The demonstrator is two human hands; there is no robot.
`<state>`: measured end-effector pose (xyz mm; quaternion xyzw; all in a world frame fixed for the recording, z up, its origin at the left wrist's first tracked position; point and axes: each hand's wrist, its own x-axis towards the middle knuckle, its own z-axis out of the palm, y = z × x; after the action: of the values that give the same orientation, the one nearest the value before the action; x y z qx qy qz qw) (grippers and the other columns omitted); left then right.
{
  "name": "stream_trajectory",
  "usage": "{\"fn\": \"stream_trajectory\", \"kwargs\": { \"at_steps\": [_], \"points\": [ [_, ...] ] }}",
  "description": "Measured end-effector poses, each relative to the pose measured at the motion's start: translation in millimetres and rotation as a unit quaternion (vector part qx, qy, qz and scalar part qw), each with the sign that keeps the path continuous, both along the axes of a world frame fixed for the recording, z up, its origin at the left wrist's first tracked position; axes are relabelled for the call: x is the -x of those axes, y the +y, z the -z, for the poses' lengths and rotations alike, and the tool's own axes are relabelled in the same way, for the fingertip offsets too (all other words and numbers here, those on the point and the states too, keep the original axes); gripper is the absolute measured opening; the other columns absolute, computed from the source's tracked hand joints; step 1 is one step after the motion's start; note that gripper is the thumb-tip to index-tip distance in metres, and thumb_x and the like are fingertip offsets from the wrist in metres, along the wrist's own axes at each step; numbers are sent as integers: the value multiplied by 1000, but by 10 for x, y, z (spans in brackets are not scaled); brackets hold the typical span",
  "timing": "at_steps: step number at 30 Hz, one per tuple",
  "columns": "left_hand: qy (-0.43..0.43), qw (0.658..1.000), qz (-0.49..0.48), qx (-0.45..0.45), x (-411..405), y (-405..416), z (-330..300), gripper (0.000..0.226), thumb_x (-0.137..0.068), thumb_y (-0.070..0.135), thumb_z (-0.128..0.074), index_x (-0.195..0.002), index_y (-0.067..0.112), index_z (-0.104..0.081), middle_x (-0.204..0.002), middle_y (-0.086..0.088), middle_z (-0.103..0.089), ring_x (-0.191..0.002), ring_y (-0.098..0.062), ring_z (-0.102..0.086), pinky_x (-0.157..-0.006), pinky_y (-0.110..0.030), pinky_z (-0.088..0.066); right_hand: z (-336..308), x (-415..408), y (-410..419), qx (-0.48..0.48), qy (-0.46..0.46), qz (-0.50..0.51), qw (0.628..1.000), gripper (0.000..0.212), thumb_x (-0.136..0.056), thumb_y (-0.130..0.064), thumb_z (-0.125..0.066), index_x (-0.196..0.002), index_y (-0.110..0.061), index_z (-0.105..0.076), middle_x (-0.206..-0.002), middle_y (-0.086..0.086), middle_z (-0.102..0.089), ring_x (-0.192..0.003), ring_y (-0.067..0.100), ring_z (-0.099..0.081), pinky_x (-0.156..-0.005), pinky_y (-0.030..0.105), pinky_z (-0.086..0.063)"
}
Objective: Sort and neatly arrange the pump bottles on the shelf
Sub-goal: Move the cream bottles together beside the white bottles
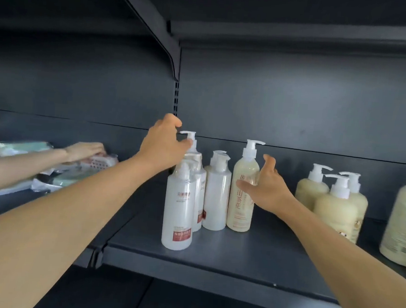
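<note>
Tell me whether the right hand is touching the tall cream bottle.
Cannot tell. In the head view the right hand overlaps the tall cream bottle with fingers spread, but blur hides any contact or gap.

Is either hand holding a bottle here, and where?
Left hand grips a rear white bottle at its pump neck. Right hand is open beside the cream bottle.

Dim, even light falls from the front onto the dark shelf (226, 248), the bottles (216, 191) showing soft sheen and faint shadows, while wide-angle bending and motion blur smear the edges, worst at far right.
</note>
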<state>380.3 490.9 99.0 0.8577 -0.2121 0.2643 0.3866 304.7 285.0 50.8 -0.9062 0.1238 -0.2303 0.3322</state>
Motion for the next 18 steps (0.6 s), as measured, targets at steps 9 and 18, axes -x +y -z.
{"fn": "stream_trajectory", "kwargs": {
  "at_steps": [9,18],
  "points": [
    [312,942,122,27,-737,-176,-1,24,-86,25,-63,-107,12,-59,-103,0,-61,-97,-17,-55,-78,-28,-38,-4,-316,-69,-81,14,29,996,87,-83,-21,-67,-146,-20,-7,-127,10,-53,-107,26,-54,-77,32,-44],
    [342,923,178,18,-905,-191,98,25,-80,22,-74,-101,20,-62,-98,-3,-68,-89,-21,-65,-85,-38,-54,89,-365,-77,-68,25,31,997,63,-79,-21,-71,-126,-15,-30,-111,7,-57,-96,23,-58,-70,30,-46]
  ]
}}
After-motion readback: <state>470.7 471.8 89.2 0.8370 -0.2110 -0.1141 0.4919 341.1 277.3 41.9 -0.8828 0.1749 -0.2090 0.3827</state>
